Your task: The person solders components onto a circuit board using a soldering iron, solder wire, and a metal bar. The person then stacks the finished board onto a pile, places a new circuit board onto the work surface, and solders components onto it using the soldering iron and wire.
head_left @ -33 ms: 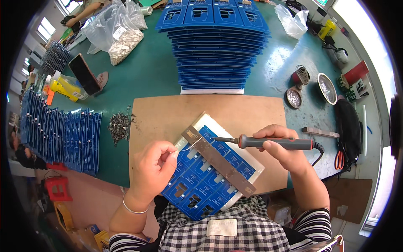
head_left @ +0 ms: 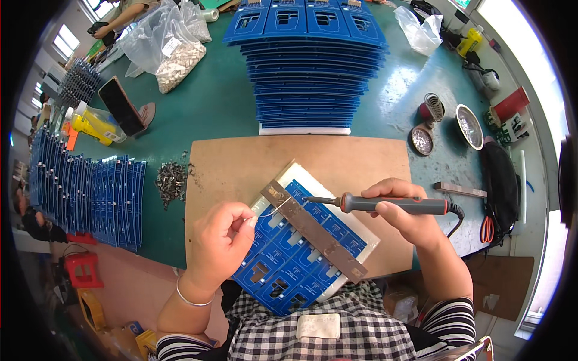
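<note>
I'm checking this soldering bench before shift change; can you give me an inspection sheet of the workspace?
Surface: green table with brown board.
Job's things: blue circuit panel under a metal bar; soldering iron; solder wire.
Clutter: stacked blue panels, loose metal parts, tins, bags.
Grippers: left hand pinches wire; right hand grips iron.
Cables: iron cord.
Surroundings: another person's arm.

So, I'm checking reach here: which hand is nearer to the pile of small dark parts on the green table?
Left. The left hand lies just right of and below the pile of small dark parts, holding thin solder wire. The right hand is far across the board, holding the soldering iron.
</note>
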Action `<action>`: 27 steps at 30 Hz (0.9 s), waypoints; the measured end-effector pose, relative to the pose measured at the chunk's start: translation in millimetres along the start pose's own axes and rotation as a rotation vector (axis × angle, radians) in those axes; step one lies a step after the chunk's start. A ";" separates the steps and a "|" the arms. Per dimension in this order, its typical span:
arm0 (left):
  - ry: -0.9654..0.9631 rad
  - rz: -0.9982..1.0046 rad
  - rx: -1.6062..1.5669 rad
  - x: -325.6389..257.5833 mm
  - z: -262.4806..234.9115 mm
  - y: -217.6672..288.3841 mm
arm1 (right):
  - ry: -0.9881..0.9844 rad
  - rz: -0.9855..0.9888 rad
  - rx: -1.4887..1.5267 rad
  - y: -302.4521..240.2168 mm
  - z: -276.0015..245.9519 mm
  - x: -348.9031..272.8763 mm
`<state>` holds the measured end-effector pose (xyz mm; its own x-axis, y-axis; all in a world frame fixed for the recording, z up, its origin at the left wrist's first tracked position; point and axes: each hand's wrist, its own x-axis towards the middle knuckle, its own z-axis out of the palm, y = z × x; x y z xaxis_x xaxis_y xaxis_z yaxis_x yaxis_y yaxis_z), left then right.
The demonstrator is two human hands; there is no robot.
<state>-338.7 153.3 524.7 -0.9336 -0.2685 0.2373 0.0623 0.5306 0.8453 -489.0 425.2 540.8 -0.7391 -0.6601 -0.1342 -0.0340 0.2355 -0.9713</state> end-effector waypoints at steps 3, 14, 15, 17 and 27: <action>-0.001 0.018 0.030 1.1 -0.4 2.8 | -0.021 0.002 -0.024 0.4 0.2 3.4; 0.027 0.033 0.056 -0.2 -2.1 4.3 | -0.024 0.005 -0.057 -0.8 -1.2 5.1; 0.035 0.006 0.033 -0.5 -1.5 5.0 | -0.023 -0.015 -0.064 -1.3 -3.3 3.3; 0.015 0.014 0.055 0.7 -2.5 8.9 | -0.020 -0.035 -0.070 -1.2 -8.7 -1.4; -0.251 0.194 0.256 25.3 20.0 31.2 | 0.109 -0.087 -0.021 8.6 -21.2 -25.9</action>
<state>-367.5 179.1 547.5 -0.9723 0.0439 0.2297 0.1853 0.7437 0.6423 -484.4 459.4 540.0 -0.8016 -0.5973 -0.0266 -0.1142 0.1967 -0.9738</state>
